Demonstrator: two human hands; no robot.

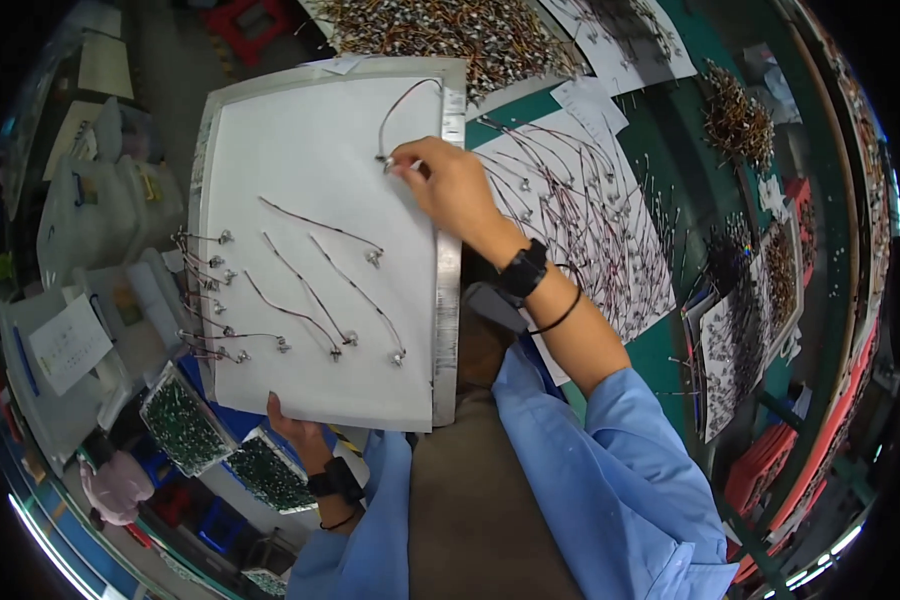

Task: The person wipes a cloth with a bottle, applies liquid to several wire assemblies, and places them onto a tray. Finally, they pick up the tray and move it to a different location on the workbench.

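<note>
A white framed tray [300, 150] is held up in front of me. My left hand [298, 440] grips its near edge, thumb up over the rim and the other fingers mostly hidden beneath. Over the tray's right side, my right hand [438, 178] pinches a small wired component [388, 162] at its metal end; the thin dark red wire curves up toward the far right corner. Several similar wired components [318, 290] lie slantwise across the tray's white surface. More of them [216, 275] sit along the left rim, some wires hanging over it.
To the right, white sheets [500, 150] carry many loose wired components on a green table [685, 130]. A large heap [440, 40] lies beyond the tray, and a bundle [738, 115] farther right. Plastic bins [80, 210] and trays of green parts [185, 420] stand left.
</note>
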